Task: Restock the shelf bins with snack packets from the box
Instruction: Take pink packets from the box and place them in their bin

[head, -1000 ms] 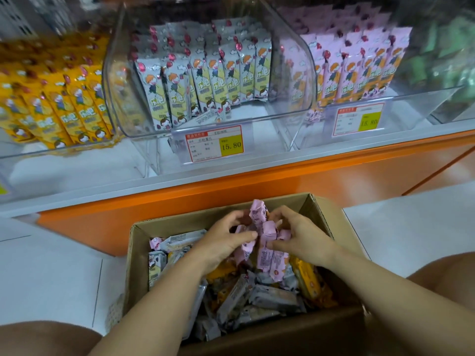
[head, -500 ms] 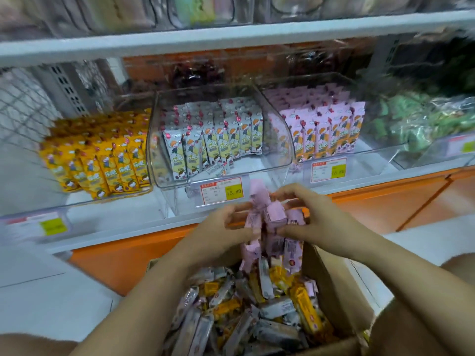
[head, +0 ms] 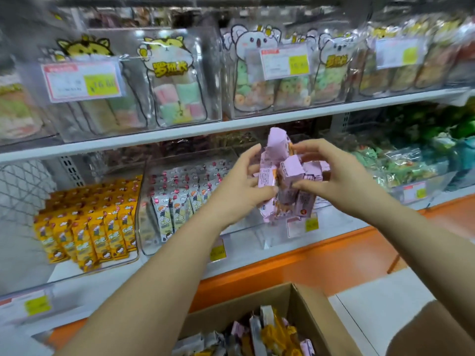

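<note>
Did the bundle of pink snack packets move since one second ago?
Yes. The bundle of pink snack packets rose out of the brown cardboard box, up to the level of the clear plastic shelf bin.

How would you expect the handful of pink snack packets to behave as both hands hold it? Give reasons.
Probably light: the left hand and right hand hold the pink packets aloft in their fingers alone. Likely to slip apart: they jut at different angles, and the wrappers look glossy.

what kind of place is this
Most likely a snack shop aisle: white shelves carry clear bins of snack packets, price tags hang on the bin fronts, and a cardboard box of stock sits below.
</note>
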Demonstrator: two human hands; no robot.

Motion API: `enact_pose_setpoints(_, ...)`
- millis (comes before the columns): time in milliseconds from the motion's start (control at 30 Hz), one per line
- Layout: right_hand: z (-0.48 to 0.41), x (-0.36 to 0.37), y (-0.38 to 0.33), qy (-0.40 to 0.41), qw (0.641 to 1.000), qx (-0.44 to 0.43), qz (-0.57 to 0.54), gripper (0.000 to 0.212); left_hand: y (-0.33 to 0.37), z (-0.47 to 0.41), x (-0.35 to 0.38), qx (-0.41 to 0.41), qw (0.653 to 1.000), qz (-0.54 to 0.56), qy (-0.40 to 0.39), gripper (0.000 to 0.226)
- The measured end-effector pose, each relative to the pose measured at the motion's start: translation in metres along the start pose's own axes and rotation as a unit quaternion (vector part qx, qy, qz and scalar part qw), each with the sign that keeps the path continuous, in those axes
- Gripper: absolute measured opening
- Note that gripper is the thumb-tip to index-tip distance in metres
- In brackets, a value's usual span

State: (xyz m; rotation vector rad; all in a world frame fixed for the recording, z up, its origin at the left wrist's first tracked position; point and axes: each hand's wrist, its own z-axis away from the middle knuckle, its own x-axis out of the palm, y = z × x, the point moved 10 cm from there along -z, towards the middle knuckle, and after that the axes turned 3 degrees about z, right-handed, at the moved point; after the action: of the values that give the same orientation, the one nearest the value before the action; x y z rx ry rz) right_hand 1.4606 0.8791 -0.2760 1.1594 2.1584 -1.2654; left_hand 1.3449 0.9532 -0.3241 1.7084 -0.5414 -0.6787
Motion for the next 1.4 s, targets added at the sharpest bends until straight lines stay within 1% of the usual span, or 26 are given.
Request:
enact_pose_setpoints(133,-0.016,-0.006,0.026,0.033,0.999,-0.013,0.026,0.059,-0.005,-0.041,0.003,0.013,0.999,-0.042,0.019,0.084)
enact_pose_setpoints(233,-0.022,-0.001,0.045,0.036,0.999,-0.023,0.024,0.061,-0.007,-0.06,0.005,0.043,0.995,-0.085,0.038,0.08)
enact_pose_setpoints(333,-0.023,0.012,0.068,0.026,0.999,-0.017,0.012,0.063,-0.014,-0.072,0.011,0.062,0.982,-0.172,0.04,0.076)
enact_pose_setpoints(400,-0.022,0.021,0.087,0.011,1.0,0.004,0.0,0.064,-0.029,-0.08,0.014,0.044,0.963,-0.264,0.025,0.079)
enact_pose_setpoints(500,-0.014,0.04,0.11,-0.031,0.999,0.04,-0.01,0.068,-0.048,-0.086,0.013,0.017,0.925,-0.379,0.005,0.071)
enact_pose_setpoints(600,-0.003,0.055,0.13,-0.039,0.996,0.077,-0.034,0.071,-0.057,-0.09,0.013,0.003,0.876,-0.482,-0.003,0.067)
enact_pose_setpoints(667,-0.001,0.063,0.138,-0.06,0.993,0.098,-0.03,0.071,-0.06,-0.092,0.012,-0.01,0.849,-0.527,-0.012,0.065)
enact_pose_setpoints(767,-0.003,0.071,0.144,-0.103,0.989,0.105,0.001,0.08,-0.061,-0.095,0.011,-0.02,0.837,-0.546,-0.022,0.057)
enact_pose_setpoints(833,-0.007,0.072,0.145,-0.112,0.989,0.099,0.019,0.086,-0.057,-0.096,0.01,-0.017,0.843,-0.538,-0.022,0.054)
enact_pose_setpoints(900,-0.009,0.074,0.144,-0.126,0.987,0.09,0.038,0.086,-0.05,-0.097,0.006,-0.01,0.874,-0.486,-0.009,0.05)
enact_pose_setpoints(967,-0.011,0.078,0.145,-0.151,0.983,0.088,0.052,0.079,-0.042,-0.096,0.001,-0.004,0.9,-0.436,0.001,0.048)
enact_pose_setpoints(1067,-0.012,0.087,0.15,-0.189,0.974,0.101,0.067,0.067,-0.027,-0.09,-0.008,0.026,0.924,-0.381,0.035,0.041)
enact_pose_setpoints(1133,-0.016,0.089,0.149,-0.181,0.976,0.102,0.072,0.064,-0.018,-0.083,-0.014,0.048,0.935,-0.344,0.068,0.041)
enact_pose_setpoints(1200,-0.022,0.089,0.144,-0.157,0.98,0.087,0.091,0.058,-0.013,-0.078,-0.017,0.061,0.942,-0.317,0.092,0.04)
enact_pose_setpoints(1300,-0.028,0.09,0.141,-0.135,0.976,0.077,0.152,0.041,-0.013,-0.074,-0.02,0.066,0.949,-0.283,0.122,0.034)
enact_pose_setpoints(1367,-0.03,0.087,0.141,-0.11,0.979,0.081,0.153,0.027,-0.011,-0.071,-0.02,0.072,0.953,-0.264,0.132,0.032)
enact_pose_setpoints(1400,-0.03,0.086,0.14,-0.098,0.981,0.083,0.143,0.024,-0.01,-0.069,-0.02,0.078,0.954,-0.257,0.134,0.03)
